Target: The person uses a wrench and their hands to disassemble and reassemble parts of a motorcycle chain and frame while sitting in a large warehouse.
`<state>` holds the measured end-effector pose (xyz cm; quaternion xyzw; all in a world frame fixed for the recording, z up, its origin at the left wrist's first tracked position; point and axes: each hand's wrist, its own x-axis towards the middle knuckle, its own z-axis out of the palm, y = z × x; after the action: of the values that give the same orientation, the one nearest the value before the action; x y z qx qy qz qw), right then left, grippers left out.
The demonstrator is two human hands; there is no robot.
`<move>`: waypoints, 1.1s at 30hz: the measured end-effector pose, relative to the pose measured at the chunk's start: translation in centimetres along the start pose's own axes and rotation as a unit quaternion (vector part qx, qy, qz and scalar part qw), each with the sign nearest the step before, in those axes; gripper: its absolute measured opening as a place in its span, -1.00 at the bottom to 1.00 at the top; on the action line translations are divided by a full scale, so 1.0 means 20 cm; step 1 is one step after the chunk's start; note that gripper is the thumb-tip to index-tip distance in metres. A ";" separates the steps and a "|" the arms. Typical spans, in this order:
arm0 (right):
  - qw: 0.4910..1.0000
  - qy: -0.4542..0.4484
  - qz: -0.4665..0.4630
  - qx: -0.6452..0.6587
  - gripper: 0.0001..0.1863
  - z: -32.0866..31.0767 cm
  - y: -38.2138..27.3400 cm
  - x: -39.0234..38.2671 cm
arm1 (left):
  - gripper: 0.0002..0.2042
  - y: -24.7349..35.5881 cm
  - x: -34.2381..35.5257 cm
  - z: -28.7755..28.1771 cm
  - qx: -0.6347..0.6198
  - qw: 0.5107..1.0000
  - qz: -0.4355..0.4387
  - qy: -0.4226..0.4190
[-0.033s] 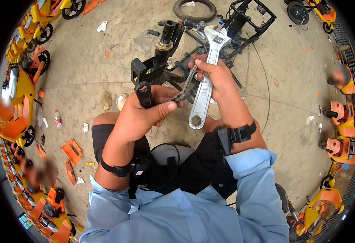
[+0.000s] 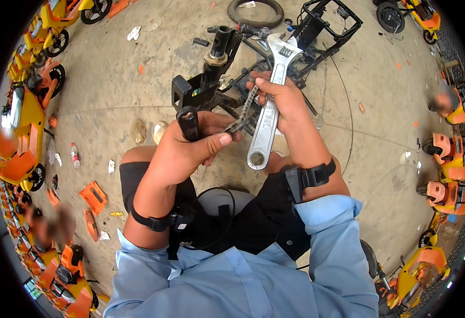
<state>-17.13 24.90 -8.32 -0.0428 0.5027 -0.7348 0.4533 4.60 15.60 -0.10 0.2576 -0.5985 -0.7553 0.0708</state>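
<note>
My left hand (image 2: 187,143) is closed round a chain wrench; its black handle (image 2: 188,123) sticks up past the index finger. Between thumb and fingertips runs the wrench's metal chain (image 2: 249,106), which slants up to my right hand (image 2: 280,100). That hand pinches the chain's far end and also grips a large silver adjustable wrench (image 2: 267,124), jaws upward, ring end down. Just beyond both hands stands a black frame (image 2: 211,74) with an upright tube and a brass-coloured nut (image 2: 215,58). The fingers hide part of the chain and the black handle's lower end.
More black frame parts (image 2: 325,32) lie on the concrete floor behind, with a loose tyre (image 2: 255,22) and a thin cable (image 2: 351,106). Yellow and orange scooters (image 2: 23,143) line both sides. A plastic bottle (image 2: 75,155) and an orange panel (image 2: 93,196) lie at left.
</note>
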 end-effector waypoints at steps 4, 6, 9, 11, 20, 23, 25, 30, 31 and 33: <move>1.000 -0.001 0.005 -0.008 -0.64 0.02 0.02 0.00 | -0.66 -0.02 0.00 -0.02 -0.034 0.999 -0.010 0.016; 1.000 -0.002 0.008 -0.013 -0.65 0.02 0.03 -0.01 | -0.65 -0.02 0.00 -0.02 -0.042 0.999 -0.010 0.015; 1.000 0.001 0.015 -0.021 -0.66 0.04 0.03 -0.01 | -0.64 -0.03 0.00 -0.04 -0.058 0.998 -0.010 0.009; 1.000 0.001 0.012 -0.023 -0.65 0.04 0.04 -0.01 | -0.64 -0.03 0.00 -0.04 -0.068 0.998 -0.016 0.008; 0.999 0.028 0.015 -0.023 -0.64 0.06 0.06 -0.04 | -0.75 0.03 0.00 -0.10 0.011 0.990 0.019 0.142; 0.999 0.051 0.002 0.004 -0.63 0.10 0.08 -0.06 | -0.77 0.02 0.04 -0.19 0.047 0.972 0.062 0.223; 0.998 0.069 -0.005 0.009 -0.68 0.14 0.07 -0.07 | -0.76 0.00 0.08 -0.26 0.063 0.967 0.058 0.240; 0.997 0.073 -0.018 0.015 -0.67 0.10 0.11 0.04 | -0.86 -0.06 0.18 -0.30 0.032 0.969 0.064 0.236; 0.997 0.076 -0.019 0.019 -0.65 0.10 0.11 0.06 | -0.87 -0.06 0.20 -0.30 0.036 0.968 0.052 0.244; 0.996 0.082 -0.018 0.011 -0.63 0.09 0.11 0.08 | -0.86 -0.06 0.21 -0.30 0.071 0.964 0.040 0.254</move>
<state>-15.69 22.29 -9.81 0.0140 0.5290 -0.7497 0.3974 4.11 9.08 -3.39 0.4210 -0.6227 -0.6173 0.2322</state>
